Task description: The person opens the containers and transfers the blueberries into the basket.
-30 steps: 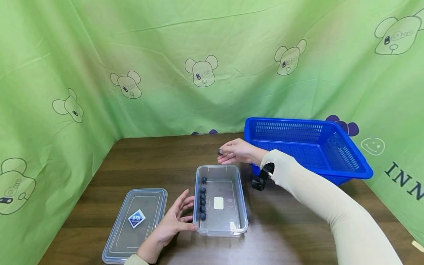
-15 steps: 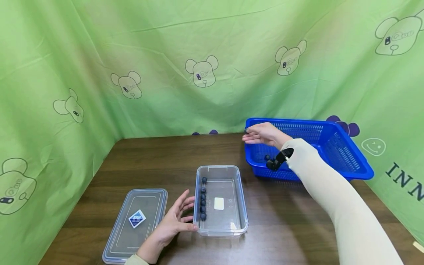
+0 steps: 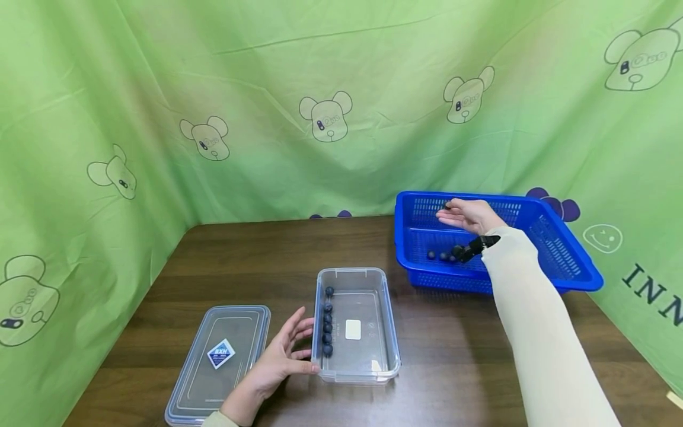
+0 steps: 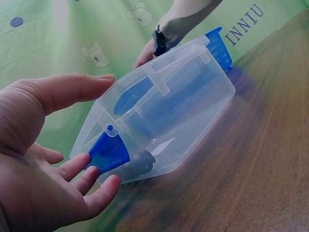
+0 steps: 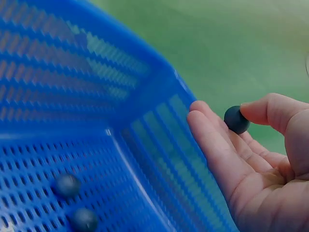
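My right hand (image 3: 465,214) is over the blue basket (image 3: 404,252); in the right wrist view its thumb and fingers pinch a small dark blue ball (image 5: 236,120) that looks like a blueberry. More such balls (image 3: 431,255) lie on the basket floor, some partly hidden by the wrist strap. A clear plastic container (image 3: 368,344) stands uncovered in the middle of the table. Along its left inner wall several dark blue balls (image 3: 328,328) sit in a line. Relaxed fingers of my left hand (image 3: 274,362) rest against that wall, the thumb near the front left corner.
A clear lid (image 3: 235,323) with a blue and white diamond sticker lies flat on the wooden table (image 3: 256,261), left of the container. Behind the table hangs a green curtain (image 3: 267,172) with bear drawings. The basket stands at the back right.
My right hand, pinching a ball throughout, has moved right from above the container's far end to over the basket. More balls in the basket have come into view. The left hand stays put.
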Available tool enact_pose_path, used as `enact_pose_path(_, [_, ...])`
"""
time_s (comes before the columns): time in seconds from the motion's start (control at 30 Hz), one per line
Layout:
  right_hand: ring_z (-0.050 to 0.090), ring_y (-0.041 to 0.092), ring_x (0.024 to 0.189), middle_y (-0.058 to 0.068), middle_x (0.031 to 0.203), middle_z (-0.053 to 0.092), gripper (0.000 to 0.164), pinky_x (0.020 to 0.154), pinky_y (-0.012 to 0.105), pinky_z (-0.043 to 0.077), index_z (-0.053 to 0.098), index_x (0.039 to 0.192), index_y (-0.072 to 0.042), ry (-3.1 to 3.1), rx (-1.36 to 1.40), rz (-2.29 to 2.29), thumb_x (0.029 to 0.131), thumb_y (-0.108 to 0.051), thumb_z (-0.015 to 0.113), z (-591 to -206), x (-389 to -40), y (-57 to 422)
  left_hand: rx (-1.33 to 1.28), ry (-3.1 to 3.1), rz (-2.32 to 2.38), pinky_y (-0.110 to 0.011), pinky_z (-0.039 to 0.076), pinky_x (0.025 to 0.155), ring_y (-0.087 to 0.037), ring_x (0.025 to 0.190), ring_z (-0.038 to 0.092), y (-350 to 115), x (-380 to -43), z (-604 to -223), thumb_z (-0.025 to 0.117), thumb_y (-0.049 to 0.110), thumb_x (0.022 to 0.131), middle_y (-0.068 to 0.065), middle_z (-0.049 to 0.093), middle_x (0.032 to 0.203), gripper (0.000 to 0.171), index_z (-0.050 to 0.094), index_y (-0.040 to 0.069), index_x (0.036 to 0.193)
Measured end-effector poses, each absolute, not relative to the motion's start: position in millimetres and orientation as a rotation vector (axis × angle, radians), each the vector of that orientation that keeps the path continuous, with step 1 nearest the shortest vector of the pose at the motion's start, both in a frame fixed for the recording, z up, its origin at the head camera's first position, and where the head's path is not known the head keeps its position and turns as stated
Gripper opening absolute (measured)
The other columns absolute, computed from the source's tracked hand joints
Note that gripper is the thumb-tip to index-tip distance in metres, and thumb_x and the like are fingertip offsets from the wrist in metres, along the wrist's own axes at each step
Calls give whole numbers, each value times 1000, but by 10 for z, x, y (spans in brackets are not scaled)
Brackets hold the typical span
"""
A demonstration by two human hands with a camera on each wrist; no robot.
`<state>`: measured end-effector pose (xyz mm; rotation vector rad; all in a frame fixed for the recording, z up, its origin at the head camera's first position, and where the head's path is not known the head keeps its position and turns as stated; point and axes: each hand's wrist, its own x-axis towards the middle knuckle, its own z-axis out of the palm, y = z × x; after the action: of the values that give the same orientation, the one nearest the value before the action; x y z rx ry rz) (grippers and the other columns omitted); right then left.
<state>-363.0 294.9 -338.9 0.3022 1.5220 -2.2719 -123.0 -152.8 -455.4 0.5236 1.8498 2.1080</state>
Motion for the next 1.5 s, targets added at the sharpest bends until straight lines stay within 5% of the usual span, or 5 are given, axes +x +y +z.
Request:
enact_pose_path(0.27, [73,25,80,17,83,71,29,92,31,51,63,84,-2,1555,322,-2148,103,-2,43,-3605,-3621,3166,402,1829,2100,-38,42,101,-39,137,29,-1521,-1234,-4494,81,-5,73,-33,26,153,113,3,-8,155])
enact_pose_path(0.4, [73,25,85,15,88,72,12,92,34,51,59,107,2,1727,315,-1978,102,-4,49,-3704,-3564,3208,376,1818,2097,-38,41,102,-41,138,27,-1513,-1233,-4486,80,-9,72,-32,25,153,113,3,-7,155])
enact_pose_path(0.53, [73,24,88,14,90,73,35,88,33,53,47,131,8,1851,341,-1792,101,-7,56,-3726,-3533,3194,373,1812,2102,-39,40,102,-42,138,26,-1516,-1240,-4503,80,-8,72,-32,25,154,114,4,-5,156])
enact_pose_path(0.9, [74,21,80,15,84,74,23,78,30,57,68,109,9,1936,351,-1518,98,-11,60,-3776,-3540,3185,356,1813,2092,-38,40,102,-44,139,25,-1511,-1245,-4500,81,-7,72,-32,25,154,114,4,-6,156])
enact_pose_path(1.5, [73,18,74,13,81,73,27,73,29,58,63,116,11,1985,308,-1511,97,-8,62,-3714,-3511,3097,353,1808,2098,-40,40,102,-43,139,25,-1507,-1241,-4496,81,-8,72,-32,24,154,114,4,-6,156])
